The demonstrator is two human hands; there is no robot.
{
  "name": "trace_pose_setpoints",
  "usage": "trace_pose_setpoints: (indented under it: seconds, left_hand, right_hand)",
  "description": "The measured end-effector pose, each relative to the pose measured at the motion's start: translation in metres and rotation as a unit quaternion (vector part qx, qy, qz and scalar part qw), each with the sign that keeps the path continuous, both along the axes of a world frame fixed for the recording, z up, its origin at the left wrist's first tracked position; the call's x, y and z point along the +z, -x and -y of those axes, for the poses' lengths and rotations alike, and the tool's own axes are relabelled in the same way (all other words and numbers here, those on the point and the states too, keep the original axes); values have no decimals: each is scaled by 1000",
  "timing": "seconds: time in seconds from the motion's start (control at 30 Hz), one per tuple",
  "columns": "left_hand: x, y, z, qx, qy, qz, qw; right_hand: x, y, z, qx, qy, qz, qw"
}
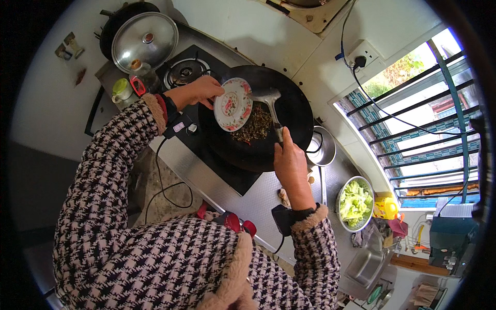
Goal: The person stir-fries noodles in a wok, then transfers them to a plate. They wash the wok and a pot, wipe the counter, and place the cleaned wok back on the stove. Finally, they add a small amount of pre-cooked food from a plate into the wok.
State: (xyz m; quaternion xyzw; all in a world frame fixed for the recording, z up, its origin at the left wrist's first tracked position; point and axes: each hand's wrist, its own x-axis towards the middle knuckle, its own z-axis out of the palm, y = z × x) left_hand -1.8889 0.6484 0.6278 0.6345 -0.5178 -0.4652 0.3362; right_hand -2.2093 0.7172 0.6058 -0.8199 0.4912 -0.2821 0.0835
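My left hand grips the rim of a small white plate with a red floral pattern, held tilted over the black wok. A few dark bits lie on the plate's face. In my right hand is the handle of a metal wok spatula. The spatula's blade is up by the plate's right rim; whether it touches, I cannot tell. Dark, chopped food lies in the wok below, partly hidden by the plate.
Left of the wok are a gas burner, a large metal lid, a glass jar and a green-lidded jar. To the right are a metal saucepan, a bowl of green leaves, a yellow container and a sink.
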Motion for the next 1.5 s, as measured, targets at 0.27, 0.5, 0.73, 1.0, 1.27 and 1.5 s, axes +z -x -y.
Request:
trace_pose_setpoints:
  seconds: [0.27,0.5,0.73,1.0,1.27,1.5]
  left_hand:
    - [-2,2,-1,42,-2,-52,998]
    - [-6,-30,1,80,25,-75,994]
    - [4,-32,-5,87,25,-67,994]
    - [-2,-33,-11,110,44,-81,990]
    - [1,-26,-11,99,27,-102,989]
    - [-12,-28,-1,51,23,-242,969]
  right_hand:
    - [-4,-9,-5,-44,-97,-141,984]
    - [7,34,-15,12,-126,-95,987]
    - [-16,-6,1,8,-127,10,992]
    - [-23,12,7,21,-125,-44,991]
    - [-28,27,-5,-38,-110,-94,989]
    - [-52,82,-11,-77,34,95,992]
